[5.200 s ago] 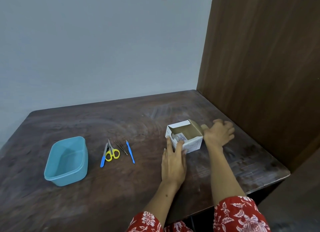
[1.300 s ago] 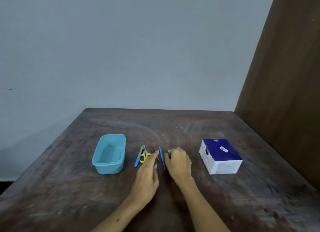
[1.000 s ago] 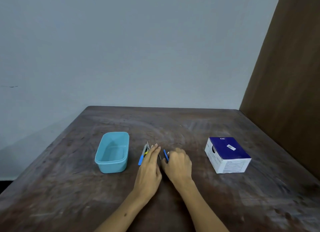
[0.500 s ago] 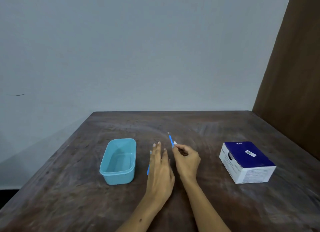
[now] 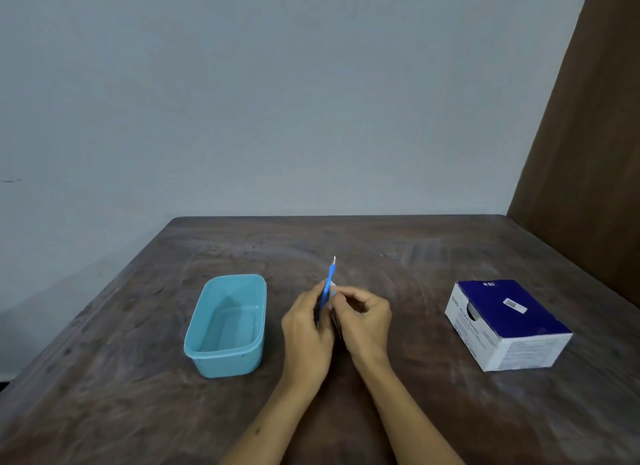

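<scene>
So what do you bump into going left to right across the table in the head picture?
Light blue plastic tub → left hand → right hand → white cardboard box with a dark blue top.

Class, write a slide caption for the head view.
Left hand and right hand hold a blue tool over the table, between tub and box.

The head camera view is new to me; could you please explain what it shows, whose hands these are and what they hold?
There is no machine here: a person wears one wide-angle camera on the head, looking forward and down, so the arms enter from below. The left hand and right hand meet over a dark table and together pinch a thin blue tool, its pale tip pointing away. A light blue tub stands empty on the left; a blue-topped white box lies on the right.
</scene>
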Tool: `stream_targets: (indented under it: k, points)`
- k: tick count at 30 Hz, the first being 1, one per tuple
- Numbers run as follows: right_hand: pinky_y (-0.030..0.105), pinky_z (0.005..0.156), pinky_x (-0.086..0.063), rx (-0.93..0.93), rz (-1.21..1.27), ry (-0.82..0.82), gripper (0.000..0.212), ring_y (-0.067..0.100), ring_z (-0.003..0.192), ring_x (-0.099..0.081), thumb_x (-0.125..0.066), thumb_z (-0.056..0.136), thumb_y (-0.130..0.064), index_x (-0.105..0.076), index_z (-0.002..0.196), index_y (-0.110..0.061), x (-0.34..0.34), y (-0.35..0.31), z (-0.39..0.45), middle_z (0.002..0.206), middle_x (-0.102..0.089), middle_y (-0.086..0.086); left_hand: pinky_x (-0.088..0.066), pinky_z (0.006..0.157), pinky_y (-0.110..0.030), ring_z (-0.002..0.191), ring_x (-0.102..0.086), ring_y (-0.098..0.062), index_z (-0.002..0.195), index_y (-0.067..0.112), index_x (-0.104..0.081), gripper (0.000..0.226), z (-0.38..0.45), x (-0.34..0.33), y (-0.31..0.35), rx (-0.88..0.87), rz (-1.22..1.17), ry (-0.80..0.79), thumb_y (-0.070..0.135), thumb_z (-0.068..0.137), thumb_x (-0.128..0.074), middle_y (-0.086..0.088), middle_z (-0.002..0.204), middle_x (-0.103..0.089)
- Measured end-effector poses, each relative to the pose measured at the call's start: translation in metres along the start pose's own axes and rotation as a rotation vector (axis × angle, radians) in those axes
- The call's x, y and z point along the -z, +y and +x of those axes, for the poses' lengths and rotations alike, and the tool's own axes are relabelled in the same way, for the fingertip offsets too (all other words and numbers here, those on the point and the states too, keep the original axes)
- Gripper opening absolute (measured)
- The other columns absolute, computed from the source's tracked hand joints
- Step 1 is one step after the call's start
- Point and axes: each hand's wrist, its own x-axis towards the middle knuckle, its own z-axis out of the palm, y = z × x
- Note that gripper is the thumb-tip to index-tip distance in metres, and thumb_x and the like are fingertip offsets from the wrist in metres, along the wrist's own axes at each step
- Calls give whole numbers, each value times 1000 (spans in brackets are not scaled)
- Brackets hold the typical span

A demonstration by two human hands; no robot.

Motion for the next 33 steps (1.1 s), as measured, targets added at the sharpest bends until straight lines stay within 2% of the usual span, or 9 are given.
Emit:
stream_targets:
  k: [2,5,9,12,18,22,26,30,33]
  points:
    - [26,58,-54,5,8,29,20,15,63,-70,-68,74,-1,-75,74,-20,-1,-2,-2,67,-73,1,-53,72,-19,79,-67,-5,115,17,-66,38,2,1,-3,27,-24,11,-3,83,-60,6,95,-71]
    - [29,62,-56,27,-2,101,19,12,62,-69,-72,74,-5,-70,70,-23,-1,-4,-4,65,-72,-2,-51,70,-11,77,-65,7,111,18,-68,35,1,1,-4,43,-31,10,-1,83,-61,11,92,-71]
    - [20,56,-50,38,-14,136,27,4,55,-63,-69,73,-4,-61,90,-23,-2,-5,-8,67,-72,-4,-57,73,-28,78,-68,-4,103,15,-70,24,1,-1,-5,110,-45,46,1,85,-61,3,90,-73]
    - [13,50,-47,36,58,94,20,3,55,-65,-69,77,-4,-68,87,-21,-5,-7,-11,68,-73,-4,-53,70,-22,74,-65,-5,102,16,-71,24,0,0,-6,90,13,102,3,84,-63,1,88,-70]
    - [22,60,-55,103,56,66,20,11,67,-71,-70,79,-11,-73,77,-30,-3,-7,-17,72,-74,-5,-44,61,-4,70,-63,1,98,19,-73,23,-1,1,-5,116,-12,92,6,79,-70,12,78,-64]
    - [15,49,-46,165,26,82,15,1,51,-59,-66,84,-21,-74,73,-27,-4,-7,-19,57,-68,-7,-45,56,-5,72,-64,3,97,15,-73,22,-1,1,-4,122,-78,72,4,78,-70,8,77,-67]
    - [25,67,-56,120,25,83,23,8,71,-71,-73,77,-7,-73,76,-29,-2,-6,-14,72,-74,-7,-54,65,-24,70,-65,-9,100,14,-72,25,-1,2,-2,102,-58,11,1,80,-68,-2,81,-70]
    - [34,71,-58,105,31,126,22,9,74,-71,-74,76,-7,-71,78,-29,0,-7,-11,77,-74,-6,-49,66,-9,74,-63,-4,114,16,-66,40,-2,3,1,100,-45,-123,-4,79,-64,-2,89,-68]
    - [36,75,-59,99,-5,96,15,9,77,-71,-72,77,-9,-74,88,-21,-1,-6,-13,82,-74,-5,-55,74,-22,80,-67,-10,114,13,-67,40,-3,4,2,141,-64,-97,-6,79,-62,-5,92,-72]
